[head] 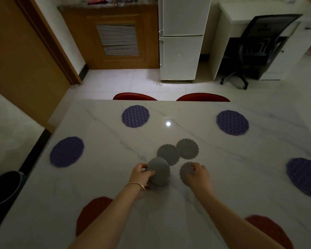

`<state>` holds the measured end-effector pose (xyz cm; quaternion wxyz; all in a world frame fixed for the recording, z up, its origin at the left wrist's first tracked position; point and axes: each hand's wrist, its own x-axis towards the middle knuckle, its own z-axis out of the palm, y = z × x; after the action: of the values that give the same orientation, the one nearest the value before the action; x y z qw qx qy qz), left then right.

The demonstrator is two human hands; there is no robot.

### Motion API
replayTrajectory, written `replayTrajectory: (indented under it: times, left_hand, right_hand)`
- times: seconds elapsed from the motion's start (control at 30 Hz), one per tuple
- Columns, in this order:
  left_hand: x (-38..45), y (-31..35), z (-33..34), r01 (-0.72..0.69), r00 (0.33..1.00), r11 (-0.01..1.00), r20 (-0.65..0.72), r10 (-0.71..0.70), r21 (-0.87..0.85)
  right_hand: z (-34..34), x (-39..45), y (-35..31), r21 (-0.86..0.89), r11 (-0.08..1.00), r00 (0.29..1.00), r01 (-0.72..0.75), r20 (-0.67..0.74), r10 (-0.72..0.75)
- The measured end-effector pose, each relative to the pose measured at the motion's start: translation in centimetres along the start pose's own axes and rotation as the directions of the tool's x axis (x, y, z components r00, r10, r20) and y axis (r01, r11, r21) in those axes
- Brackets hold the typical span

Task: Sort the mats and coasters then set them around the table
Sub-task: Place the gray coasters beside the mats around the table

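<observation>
We look down on a white marble tabletop (223, 177) with our two hands working near its middle. Our left hand (141, 174), a thin bangle (135, 185) on its wrist, grips a small stack of grey coasters (159, 174), fingers curled round its left edge. Our right hand (197, 174) pinches the upper edge of a single grey coaster (184, 172) that lies just right of the stack; the hand covers much of it. The two hands are apart, with bare marble between them.

Just beyond the stack lie two more grey coasters, one (168, 154) touching or slightly under the stack's far edge, the other (187, 148) overlapping it on the right.

Four purple mats sit round the tabletop: one (135, 116) at the far side left of centre, one (232, 122) at the far right, one (66, 152) near the left edge, and one (303, 177) at the right edge, partly cut off by the frame. Two red mats lie on the near side, one (92, 212) partly hidden behind our left forearm, the other (269, 229) beside our right forearm.

Past the far edge the tops of two red chairs (135, 96) show. Farther back stand a white fridge (181, 38), a wooden cabinet (115, 36), and a black office chair (255, 49). A dark bin (4, 186) stands on the floor at the left.
</observation>
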<state>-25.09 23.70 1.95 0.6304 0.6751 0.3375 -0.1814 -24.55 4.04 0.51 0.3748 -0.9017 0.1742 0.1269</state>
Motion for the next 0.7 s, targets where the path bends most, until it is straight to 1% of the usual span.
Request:
replayTrajectory:
  times: [0.07, 0.13, 0.2, 0.23, 0.3, 0.37, 0.43, 0.5, 0.6, 0.7]
  left_hand:
    - [-0.4, 0.3, -0.6, 0.035, 0.999, 0.996, 0.014, -0.034, -0.087]
    - [-0.7, 0.3, -1.2, 0.056, 0.998, 0.990, 0.028, -0.053, -0.131]
    - [-0.9, 0.2, -1.9, 0.055, 0.998, 0.987, 0.040, -0.050, -0.150]
    - [-1.1, 0.1, -2.3, 0.055, 0.998, 0.985, 0.040, -0.049, -0.161]
    - [-1.4, -0.1, -3.1, 0.053, 0.998, 0.981, 0.040, -0.047, -0.187]
    - [-1.6, -0.5, -4.0, 0.056, 0.998, 0.974, 0.040, -0.048, -0.222]
    - [-1.7, -1.0, -4.8, 0.065, 0.998, 0.969, 0.037, -0.058, -0.237]
    - [-1.6, -1.4, -5.5, 0.067, 0.998, 0.968, 0.030, -0.061, -0.240]
    - [-1.3, -1.7, -6.3, 0.068, 0.998, 0.964, 0.003, -0.069, -0.256]
    - [-1.0, -2.1, -6.8, 0.078, 0.997, 0.961, 0.001, -0.081, -0.263]
  right_hand:
    - [-0.3, 0.3, -0.7, 0.061, 0.998, 0.999, -0.028, 0.036, 0.026]
    - [0.0, 0.5, -1.4, 0.100, 0.995, 0.999, -0.001, 0.052, -0.004]
    - [0.0, 0.9, -1.9, 0.092, 0.995, 0.999, 0.029, 0.030, -0.032]
    - [-0.2, 1.2, -2.0, 0.042, 0.998, 0.999, 0.036, 0.023, -0.037]
    - [-0.9, 1.8, -1.8, -0.175, 0.985, 0.999, 0.009, 0.050, 0.000]
    - [-1.2, 2.0, -1.4, -0.408, 0.913, 0.991, -0.021, 0.115, 0.075]
    - [-1.1, 1.9, -1.1, -0.529, 0.847, 0.979, -0.051, 0.142, 0.148]
    - [-1.0, 1.9, -0.9, -0.549, 0.830, 0.975, -0.093, 0.117, 0.187]
    - [-1.0, 2.2, -0.6, -0.473, 0.861, 0.966, -0.186, 0.073, 0.248]
    - [-1.0, 2.2, -0.3, -0.459, 0.857, 0.960, -0.235, 0.028, 0.279]
